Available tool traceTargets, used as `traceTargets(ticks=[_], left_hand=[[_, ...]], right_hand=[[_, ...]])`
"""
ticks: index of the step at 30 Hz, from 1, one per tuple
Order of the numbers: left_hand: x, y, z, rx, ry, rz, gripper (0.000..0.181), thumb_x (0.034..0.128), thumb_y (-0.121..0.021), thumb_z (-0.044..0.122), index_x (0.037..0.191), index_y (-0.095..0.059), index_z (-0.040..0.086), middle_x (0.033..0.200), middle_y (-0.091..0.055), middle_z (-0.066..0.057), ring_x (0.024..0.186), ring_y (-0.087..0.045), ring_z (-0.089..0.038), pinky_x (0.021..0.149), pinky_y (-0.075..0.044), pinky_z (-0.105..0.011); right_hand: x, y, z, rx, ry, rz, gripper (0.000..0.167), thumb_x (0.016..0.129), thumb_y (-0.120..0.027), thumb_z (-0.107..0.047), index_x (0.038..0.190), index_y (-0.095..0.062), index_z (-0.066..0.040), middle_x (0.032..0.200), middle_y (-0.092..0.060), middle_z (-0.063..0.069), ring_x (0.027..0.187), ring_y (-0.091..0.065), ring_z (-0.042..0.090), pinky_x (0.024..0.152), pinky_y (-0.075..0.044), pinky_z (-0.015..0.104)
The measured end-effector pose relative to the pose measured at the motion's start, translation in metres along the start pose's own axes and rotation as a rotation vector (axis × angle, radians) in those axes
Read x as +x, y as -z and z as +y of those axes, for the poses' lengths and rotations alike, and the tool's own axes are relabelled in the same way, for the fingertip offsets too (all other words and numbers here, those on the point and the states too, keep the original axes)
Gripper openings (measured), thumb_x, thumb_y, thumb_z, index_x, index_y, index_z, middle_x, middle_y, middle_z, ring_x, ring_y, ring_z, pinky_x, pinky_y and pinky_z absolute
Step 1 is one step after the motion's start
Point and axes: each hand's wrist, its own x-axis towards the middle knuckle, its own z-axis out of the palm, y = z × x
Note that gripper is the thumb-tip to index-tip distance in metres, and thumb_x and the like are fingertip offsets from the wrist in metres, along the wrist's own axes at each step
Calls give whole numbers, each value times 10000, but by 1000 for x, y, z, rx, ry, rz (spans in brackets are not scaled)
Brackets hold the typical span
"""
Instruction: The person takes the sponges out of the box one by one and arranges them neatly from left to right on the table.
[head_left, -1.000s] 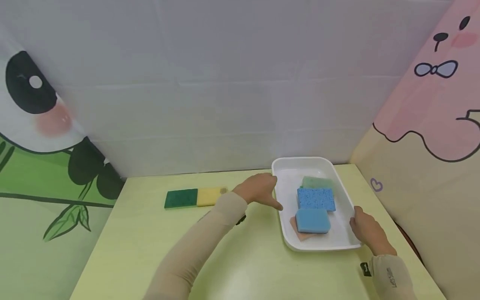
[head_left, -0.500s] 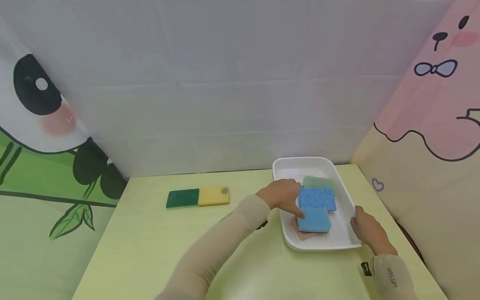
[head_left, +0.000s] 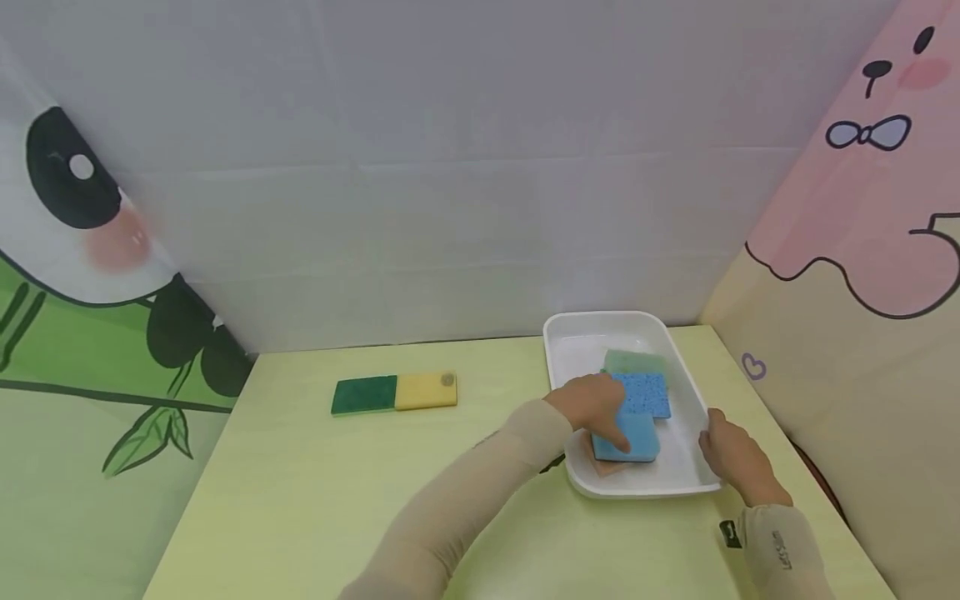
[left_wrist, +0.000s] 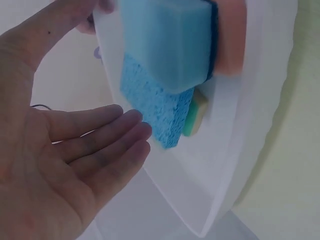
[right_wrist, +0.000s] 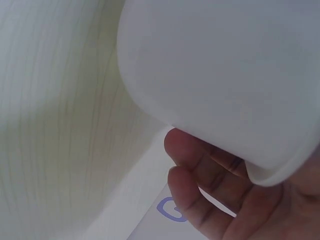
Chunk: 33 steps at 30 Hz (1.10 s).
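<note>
A white tray (head_left: 682,471) holds several sponges: a light blue sponge (head_left: 641,442) at the front, a speckled blue sponge (head_left: 651,396) behind it, a pale green sponge (head_left: 636,362) farthest back and a flat salmon-pink piece (head_left: 609,469) partly under the light blue one. My left hand (head_left: 592,408) hovers over the tray's left side, partly covering both blue sponges in the head view. In the left wrist view its fingers (left_wrist: 115,155) are straight and the thumb is spread, with nothing held. My right hand (head_left: 738,458) grips the tray's right rim, fingers (right_wrist: 185,147) curled underneath.
On the pale yellow table (head_left: 300,500), left of the tray, lie a dark green rectangle (head_left: 363,395) and a yellow sponge (head_left: 426,392), side by side. A grey-white wall (head_left: 450,250) stands behind. Printed side walls rise left and right.
My left hand has moved right, from the tray's left rim to above the blue sponges. The right hand keeps its hold on the rim, and the tray stays in place.
</note>
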Motion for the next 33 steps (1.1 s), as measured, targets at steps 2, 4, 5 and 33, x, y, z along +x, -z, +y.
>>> traceTargets(ticks=[2,4,5,33], left_hand=[[4,-4,2,-13,-2,-7,460,745,-834,558,895,-611,184,810,-575,96,724,-499,-68,614,-464,-239],[7,-9,5,-28,8,-19,459,731,-852,542,920,-630,188,817,-576,102,731,-506,-63,620,-466,-235],[8,-11,6,-30,15,-26,462,723,-860,537,932,-639,189,820,-574,103,734,-510,-63,620,-466,-237],[20,-32,23,159,4,-11,286,766,-861,430,890,-714,218,786,-609,110,704,-513,-48,628,-482,-209]], right_hand=[[0,1,1,2,-3,-5,405,1014,-427,-61,1319,-317,182,1065,-561,410,740,-609,334,592,-507,473],[0,1,0,7,-3,-9,408,1013,-423,-64,1324,-316,179,1067,-563,410,736,-612,329,584,-504,465],[0,1,0,12,-4,-11,406,1014,-421,-65,1324,-317,175,1060,-565,405,732,-610,326,579,-502,461],[-1,-2,2,20,27,45,362,993,-433,-59,1282,-360,147,1061,-575,385,786,-616,365,632,-498,528]])
